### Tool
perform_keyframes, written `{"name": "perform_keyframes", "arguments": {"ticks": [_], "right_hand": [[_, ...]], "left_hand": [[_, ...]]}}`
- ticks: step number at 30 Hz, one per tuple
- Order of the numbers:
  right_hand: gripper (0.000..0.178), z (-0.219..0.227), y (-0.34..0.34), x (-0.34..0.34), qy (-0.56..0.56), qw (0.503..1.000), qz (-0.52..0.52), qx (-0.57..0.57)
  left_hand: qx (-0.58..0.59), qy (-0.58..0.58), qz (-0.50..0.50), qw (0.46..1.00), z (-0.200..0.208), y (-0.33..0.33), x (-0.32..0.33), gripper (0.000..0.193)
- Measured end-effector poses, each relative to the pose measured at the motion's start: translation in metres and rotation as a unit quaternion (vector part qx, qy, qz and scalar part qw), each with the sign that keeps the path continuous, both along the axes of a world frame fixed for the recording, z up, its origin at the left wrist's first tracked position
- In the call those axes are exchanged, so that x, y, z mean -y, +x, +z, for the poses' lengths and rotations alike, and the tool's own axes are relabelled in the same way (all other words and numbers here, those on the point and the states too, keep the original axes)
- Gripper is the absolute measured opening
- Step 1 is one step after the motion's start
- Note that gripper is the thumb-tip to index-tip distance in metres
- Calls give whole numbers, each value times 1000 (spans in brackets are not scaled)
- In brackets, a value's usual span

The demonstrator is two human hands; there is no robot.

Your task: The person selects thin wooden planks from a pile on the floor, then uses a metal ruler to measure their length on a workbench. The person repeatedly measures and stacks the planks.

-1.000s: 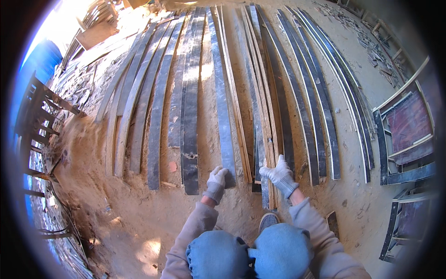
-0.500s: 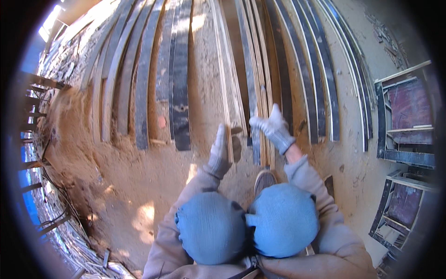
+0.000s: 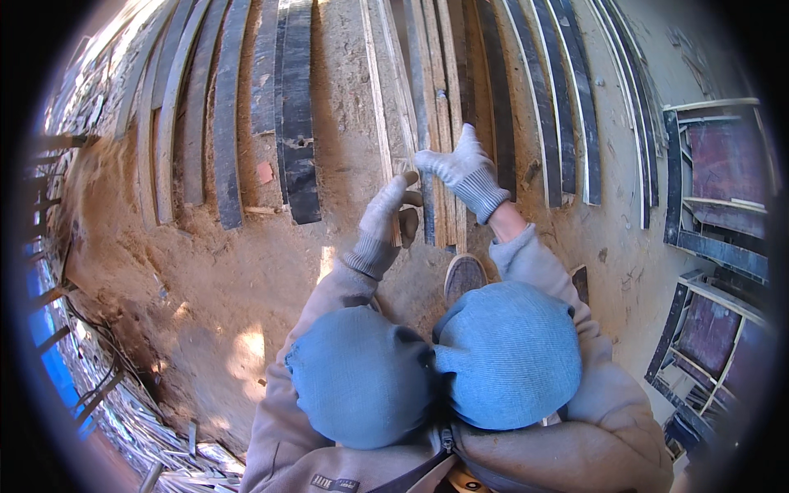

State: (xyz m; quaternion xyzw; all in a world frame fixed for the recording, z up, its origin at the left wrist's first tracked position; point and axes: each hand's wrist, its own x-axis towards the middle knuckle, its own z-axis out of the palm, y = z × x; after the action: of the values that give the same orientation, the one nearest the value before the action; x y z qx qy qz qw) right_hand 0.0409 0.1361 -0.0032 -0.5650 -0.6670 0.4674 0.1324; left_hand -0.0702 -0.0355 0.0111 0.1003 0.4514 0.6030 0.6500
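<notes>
My left hand, in a grey-white knit glove, is closed around the near end of a long thin wooden strip, with the thumb over its top. A second pale strip runs close beside that one. My right hand, in a matching glove, rests against a row of narrow wooden boards standing side by side on edge. Its thumb stretches left across their tops, while the other fingers point forward, apart from the thumb. The fingers' undersides are hidden.
Dark-faced planks lie lengthwise to the left, and more dark strips lie to the right. Framed panels stand at the right edge. Scrap wood is piled at lower left. My shoe is close to the board ends.
The view has shifted, so boards and hands appear higher and further left. My left thumb now lies over the strip, nearer the right hand. My right hand keeps its place on the boards.
</notes>
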Motion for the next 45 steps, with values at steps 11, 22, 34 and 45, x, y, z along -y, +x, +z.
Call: {"name": "perform_keyframes", "arguments": {"ticks": [11, 22, 34, 45], "right_hand": [[147, 77, -22, 15, -67, 981, 117, 139], [136, 284, -77, 1, 1, 975, 98, 200], [120, 623, 65, 97, -2, 918, 9, 396], [96, 906, 168, 396, 84, 920, 9, 383]], "left_hand": [[225, 20, -75, 971, 11, -16, -9, 64], [104, -21, -63, 992, 196, -38, -31, 53], [322, -19, -237, 917, 537, 109, 64, 80], [427, -179, -14, 886, 560, 52, -67, 135]]}}
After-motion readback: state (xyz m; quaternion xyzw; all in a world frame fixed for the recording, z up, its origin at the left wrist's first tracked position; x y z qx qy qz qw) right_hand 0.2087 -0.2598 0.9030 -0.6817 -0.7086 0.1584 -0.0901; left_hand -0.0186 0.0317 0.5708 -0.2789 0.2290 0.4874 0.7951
